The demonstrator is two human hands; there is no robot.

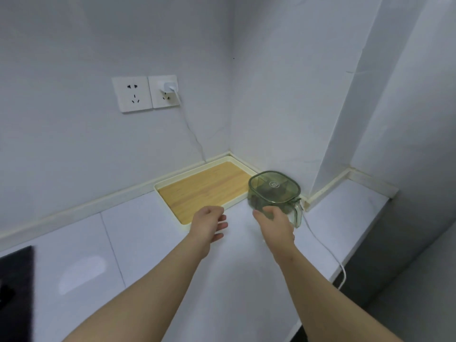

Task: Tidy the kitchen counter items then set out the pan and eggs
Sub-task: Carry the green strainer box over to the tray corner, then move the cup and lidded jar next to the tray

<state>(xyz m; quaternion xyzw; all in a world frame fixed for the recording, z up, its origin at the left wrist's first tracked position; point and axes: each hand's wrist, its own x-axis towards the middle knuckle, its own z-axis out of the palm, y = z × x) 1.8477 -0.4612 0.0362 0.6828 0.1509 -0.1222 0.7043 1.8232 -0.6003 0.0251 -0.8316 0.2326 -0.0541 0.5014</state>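
A translucent green lidded container (274, 187) with a handle on its right side is tilted at the right end of the tray. My right hand (275, 224) grips its near side. A cream-rimmed tray (162, 187) with a wooden board inside lies in the counter's back corner. My left hand (209, 224) hovers over the tray's near edge, fingers loosely curled and apart, holding nothing. No pan or eggs are in view.
The white counter (148, 243) runs to a dark hob (16, 280) at the far left. Two wall sockets (145, 93) sit above; a white charger's cable (320, 243) trails down the wall, behind the container and off the counter's right edge.
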